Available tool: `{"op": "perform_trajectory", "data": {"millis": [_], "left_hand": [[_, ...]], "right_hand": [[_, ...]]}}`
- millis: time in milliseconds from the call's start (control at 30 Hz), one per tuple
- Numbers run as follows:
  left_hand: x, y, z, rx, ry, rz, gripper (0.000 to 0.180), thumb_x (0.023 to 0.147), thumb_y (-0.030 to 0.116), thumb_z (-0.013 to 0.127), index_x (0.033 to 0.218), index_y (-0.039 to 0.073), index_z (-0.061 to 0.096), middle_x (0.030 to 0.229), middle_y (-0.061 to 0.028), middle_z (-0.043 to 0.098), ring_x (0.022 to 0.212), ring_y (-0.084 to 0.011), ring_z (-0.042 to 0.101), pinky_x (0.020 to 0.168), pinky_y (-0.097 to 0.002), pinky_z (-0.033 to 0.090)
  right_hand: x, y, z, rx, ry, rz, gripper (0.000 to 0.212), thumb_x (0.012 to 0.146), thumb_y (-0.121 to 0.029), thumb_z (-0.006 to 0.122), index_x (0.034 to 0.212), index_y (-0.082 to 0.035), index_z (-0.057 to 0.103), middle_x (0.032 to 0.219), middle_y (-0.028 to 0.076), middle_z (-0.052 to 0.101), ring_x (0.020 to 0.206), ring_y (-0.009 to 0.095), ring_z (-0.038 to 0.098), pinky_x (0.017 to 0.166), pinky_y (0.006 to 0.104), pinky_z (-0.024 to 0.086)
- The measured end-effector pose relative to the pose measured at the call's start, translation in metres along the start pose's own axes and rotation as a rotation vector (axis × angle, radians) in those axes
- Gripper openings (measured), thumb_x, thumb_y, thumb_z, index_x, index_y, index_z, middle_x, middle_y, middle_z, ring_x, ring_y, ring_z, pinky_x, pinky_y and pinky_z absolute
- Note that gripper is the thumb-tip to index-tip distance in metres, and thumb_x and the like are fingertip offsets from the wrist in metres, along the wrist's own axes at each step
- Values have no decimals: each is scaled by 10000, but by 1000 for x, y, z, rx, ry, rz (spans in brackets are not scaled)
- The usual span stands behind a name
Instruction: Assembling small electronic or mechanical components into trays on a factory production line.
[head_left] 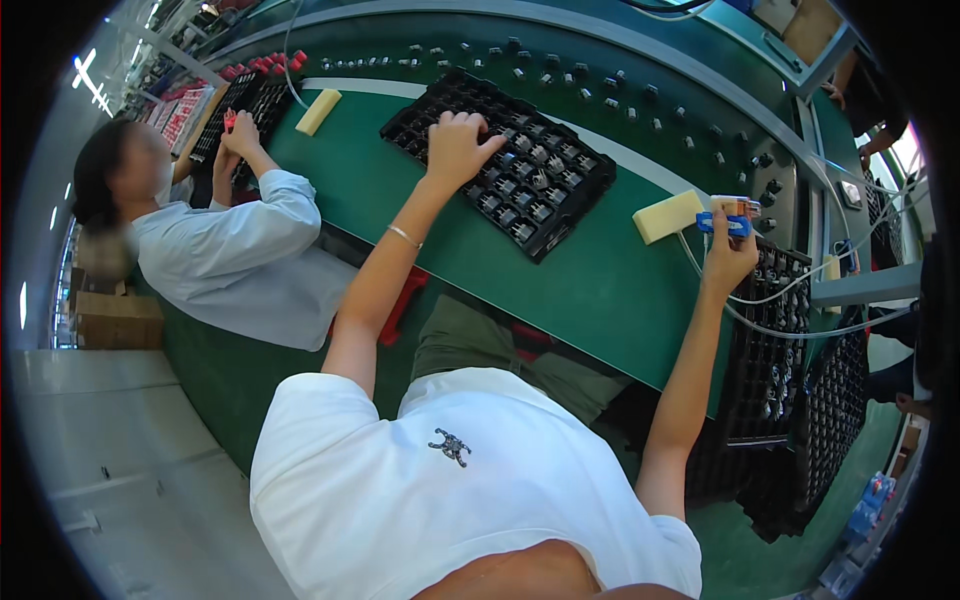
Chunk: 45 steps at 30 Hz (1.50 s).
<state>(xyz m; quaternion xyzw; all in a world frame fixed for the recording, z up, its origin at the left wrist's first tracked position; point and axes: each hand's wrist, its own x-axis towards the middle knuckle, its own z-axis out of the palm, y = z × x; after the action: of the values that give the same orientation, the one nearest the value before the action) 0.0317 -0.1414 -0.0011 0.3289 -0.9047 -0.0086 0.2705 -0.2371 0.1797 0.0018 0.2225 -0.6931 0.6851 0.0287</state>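
Observation:
A black compartment tray (pixel 545 235) lies at an angle on the green bench, with small metal-and-black parts in many of its pockets. My left hand (pixel 458 150) rests over its upper left part, fingers bent down and thumb spread away from them. What lies under those fingertips is hidden. Off to the right, my right hand (pixel 729 268) grips a small blue block-shaped device (pixel 733 222) with a pale and orange top, held up near the bench's right end. Its exact kind cannot be made out.
A pale yellow block (pixel 668 217) with a white cable (pixel 740 315) sits beside my right hand. Another yellow block (pixel 318 112) lies farther left. Stacked black trays (pixel 770 350) stand at the right. Rows of small metal parts (pixel 560 75) line the back. A co-worker (pixel 220 230) works at left.

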Motion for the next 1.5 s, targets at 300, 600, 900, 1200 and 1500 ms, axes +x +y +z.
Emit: {"op": "perform_trajectory", "data": {"millis": [300,600,900,1200,1500], "left_hand": [[35,17,21,236,-160,100,398,761,473,706,768,75,717,909,-94,659,971,-293,578,792,-472,450],[32,65,-11,-690,29,-121,251,743,157,772,874,6,620,731,-67,634,657,-121,615,612,-272,486],[-32,189,-16,-1646,-682,-302,269,912,103,643,1145,-24,602,888,-41,624,731,-120,644,652,-256,560],[-29,187,-29,-1282,-615,-174,236,844,27,694,1058,-49,631,884,-79,677,767,-127,678,683,-253,565],[-32,183,-30,-1203,-488,-129,169,853,24,708,993,-26,628,830,-60,676,702,-85,643,636,-210,522]], "right_hand": [[4,13,-7,14,-9,-37,251,878,-143,742,1052,28,682,939,54,699,801,90,646,723,222,506],[-11,-8,6,117,-99,42,227,879,-125,729,1028,38,678,922,57,695,811,98,642,744,220,496],[-34,-21,19,291,-410,166,296,853,-168,748,1054,34,672,931,60,694,806,111,652,765,246,506],[-35,-24,19,260,-476,242,301,855,-186,743,1048,32,666,909,64,692,763,107,659,659,221,524],[-36,-30,20,242,-516,320,287,834,-246,763,979,-6,697,788,25,671,660,76,616,592,199,475]]}}
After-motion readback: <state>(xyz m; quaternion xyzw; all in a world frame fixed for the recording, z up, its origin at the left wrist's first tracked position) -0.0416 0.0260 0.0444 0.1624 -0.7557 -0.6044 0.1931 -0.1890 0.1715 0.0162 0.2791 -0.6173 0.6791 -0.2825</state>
